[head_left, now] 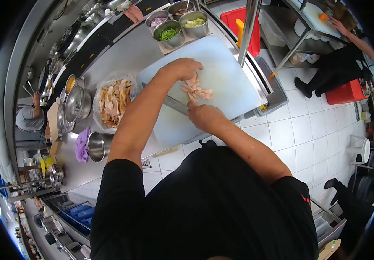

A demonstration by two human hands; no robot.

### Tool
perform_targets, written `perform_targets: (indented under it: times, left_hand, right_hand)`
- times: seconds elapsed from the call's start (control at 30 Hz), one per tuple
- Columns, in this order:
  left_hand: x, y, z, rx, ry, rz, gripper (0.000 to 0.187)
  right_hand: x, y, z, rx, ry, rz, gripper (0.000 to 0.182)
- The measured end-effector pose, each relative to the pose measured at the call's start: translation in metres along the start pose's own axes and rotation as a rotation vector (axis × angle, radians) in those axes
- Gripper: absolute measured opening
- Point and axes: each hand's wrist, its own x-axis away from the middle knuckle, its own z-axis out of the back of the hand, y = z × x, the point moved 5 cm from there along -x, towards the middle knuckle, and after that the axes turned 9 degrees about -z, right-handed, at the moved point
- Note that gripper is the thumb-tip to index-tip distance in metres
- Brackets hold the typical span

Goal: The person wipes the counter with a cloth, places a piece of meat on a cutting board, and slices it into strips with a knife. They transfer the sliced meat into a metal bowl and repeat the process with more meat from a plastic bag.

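A small pile of sliced cooked meat, apparently chicken, lies on a pale blue-white cutting board. My left hand is at the far end of the pile, its fingers bent down around a piece of the meat, partly hidden by the back of the hand. Wrapped around a knife handle, my right hand is just nearer to me than the pile. The wide knife blade points left, low over the board, and partly passes behind my left forearm.
Left of the board sits a plastic bag of meat strips. Beyond it stand steel bowls of chopped greens, pale green pieces and purple onion. A steel pot and purple cloth are near left. Another person's hand works at right.
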Motion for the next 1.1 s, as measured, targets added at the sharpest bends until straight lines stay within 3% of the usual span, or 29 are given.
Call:
perform_targets:
  times: [0.13, 0.33, 0.53, 0.63, 0.73, 0.83, 0.93, 1.03, 1.1]
  left_hand:
    - [0.008, -0.006, -0.003, 0.041, -0.050, 0.132, 0.035]
    - [0.020, -0.005, -0.004, 0.198, 0.015, 0.114, 0.026]
    - [0.073, 0.000, 0.042, 0.731, 0.396, 0.035, 0.026]
    - [0.125, 0.018, 0.058, 0.866, 0.490, 0.140, 0.024]
    - [0.131, 0.009, 0.011, 0.891, 0.378, 0.019, 0.024]
    - [0.112, 0.007, -0.039, 0.600, 0.237, 0.099, 0.022]
    - [0.109, 0.004, -0.058, 0.439, 0.470, 0.081, 0.022]
    - [0.131, -0.001, -0.061, 0.569, 0.624, 0.307, 0.030]
    - [0.157, 0.009, -0.061, 0.503, 0.666, 0.306, 0.035]
  right_hand:
    - [0.002, -0.002, 0.001, -0.007, 0.013, 0.035, 0.021]
    - [0.004, -0.008, 0.002, 0.052, 0.024, 0.099, 0.021]
    - [0.003, 0.005, 0.010, 0.044, 0.015, 0.042, 0.026]
    - [0.004, 0.032, 0.014, 0.032, 0.103, 0.015, 0.032]
    - [0.005, 0.059, 0.032, -0.063, 0.206, -0.073, 0.034]
    - [0.003, 0.068, 0.043, -0.110, 0.249, -0.131, 0.034]
    - [0.001, 0.069, 0.042, -0.046, 0.301, -0.100, 0.032]
    - [0.011, 0.061, 0.041, 0.004, 0.323, -0.090, 0.031]
    - [0.018, 0.054, 0.047, 0.028, 0.328, -0.060, 0.030]
